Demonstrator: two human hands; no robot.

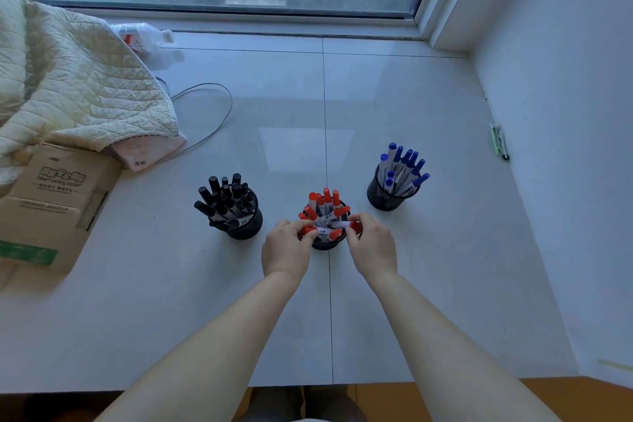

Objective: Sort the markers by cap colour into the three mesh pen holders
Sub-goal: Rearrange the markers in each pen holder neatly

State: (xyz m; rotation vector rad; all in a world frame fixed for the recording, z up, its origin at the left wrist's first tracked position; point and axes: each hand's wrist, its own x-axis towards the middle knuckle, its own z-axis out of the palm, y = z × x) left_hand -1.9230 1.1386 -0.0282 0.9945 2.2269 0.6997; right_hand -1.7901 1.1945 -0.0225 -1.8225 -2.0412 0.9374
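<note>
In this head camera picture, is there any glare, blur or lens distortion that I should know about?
Head view: wide-angle distortion bends the window frame and the wall edges; a pale glare patch from the window lies on the tiled surface behind the red markers; the cardboard box at the left edge looks soft and smeared; both hands and all three holders are fairly sharp.

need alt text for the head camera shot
Two hands, left and right, pinch red-capped markers in the middle mesh holder. Black markers fill the left holder, blue markers the right.
</note>
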